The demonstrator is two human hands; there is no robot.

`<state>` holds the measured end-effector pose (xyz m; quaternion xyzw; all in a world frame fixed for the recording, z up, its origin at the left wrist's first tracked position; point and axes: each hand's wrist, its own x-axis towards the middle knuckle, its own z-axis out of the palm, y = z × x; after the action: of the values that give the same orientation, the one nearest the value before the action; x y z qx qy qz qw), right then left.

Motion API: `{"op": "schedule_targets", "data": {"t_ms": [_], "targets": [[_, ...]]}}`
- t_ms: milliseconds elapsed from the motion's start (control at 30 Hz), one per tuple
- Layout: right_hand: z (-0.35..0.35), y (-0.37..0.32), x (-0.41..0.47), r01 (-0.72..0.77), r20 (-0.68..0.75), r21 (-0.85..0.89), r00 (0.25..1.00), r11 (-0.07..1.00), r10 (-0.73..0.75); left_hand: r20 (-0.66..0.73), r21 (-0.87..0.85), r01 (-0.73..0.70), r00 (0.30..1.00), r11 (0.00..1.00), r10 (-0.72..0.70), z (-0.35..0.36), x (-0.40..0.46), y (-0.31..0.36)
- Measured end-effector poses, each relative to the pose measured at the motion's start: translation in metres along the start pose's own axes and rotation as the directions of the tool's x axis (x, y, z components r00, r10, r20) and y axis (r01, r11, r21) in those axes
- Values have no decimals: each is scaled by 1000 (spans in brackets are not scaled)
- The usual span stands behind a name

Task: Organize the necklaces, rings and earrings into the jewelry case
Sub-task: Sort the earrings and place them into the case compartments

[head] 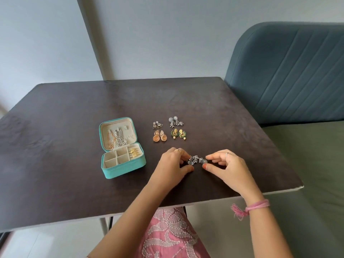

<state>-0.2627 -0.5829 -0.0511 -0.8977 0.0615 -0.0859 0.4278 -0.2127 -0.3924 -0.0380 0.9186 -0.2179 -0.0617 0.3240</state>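
A turquoise jewelry case point(122, 169) lies open on the dark table; necklaces point(115, 139) hang in its lid and gold rings point(134, 153) sit in its right slot. Behind my hands lie several pairs of earrings: triangular silver point(157, 125), silver flower point(176, 121), orange-gold point(159, 136) and green-gold point(179, 134). My left hand point(174, 165) and my right hand point(226, 167) each pinch one end of a pair of silver-blue earrings point(197, 160) just above the table.
The dark table point(74, 112) ends at a white front edge near my lap. A blue-grey padded sofa back point(290, 71) and green seat point(316, 164) stand to the right. A grey wall is behind.
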Motion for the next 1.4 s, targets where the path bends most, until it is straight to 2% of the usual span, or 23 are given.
{"op": "schedule_targets", "data": {"t_ms": [233,367,467,733,933,1067,1167,1400], "targets": [[13,4,-3,113,-123,-106,984,988,-126,-114,-52,-47,993,998,41,6,-4,0],[12,3,-5,86,-165,8,983,996,-84,-142,-22,-56,988,998,52,9,-5,0],[11,3,-7,64,-195,92,980,994,-45,-102,-9,-51,993,999,50,7,-5,-2],[10,2,-12,90,-235,304,972,948,-17,-113,31,7,994,999,-4,11,2,10],[6,-7,-13,86,-255,490,966,867,48,-199,-251,5,978,968,-56,2,-7,11],[2,-16,-13,62,-222,569,972,820,80,-141,-457,52,981,888,-130,-11,-12,17],[-4,-27,-11,80,-218,605,974,792,68,-110,-547,69,982,834,-154,-22,-13,22],[-25,-61,-5,109,-138,634,990,766,-26,-28,-804,86,983,589,-181,-54,-22,36]]}}
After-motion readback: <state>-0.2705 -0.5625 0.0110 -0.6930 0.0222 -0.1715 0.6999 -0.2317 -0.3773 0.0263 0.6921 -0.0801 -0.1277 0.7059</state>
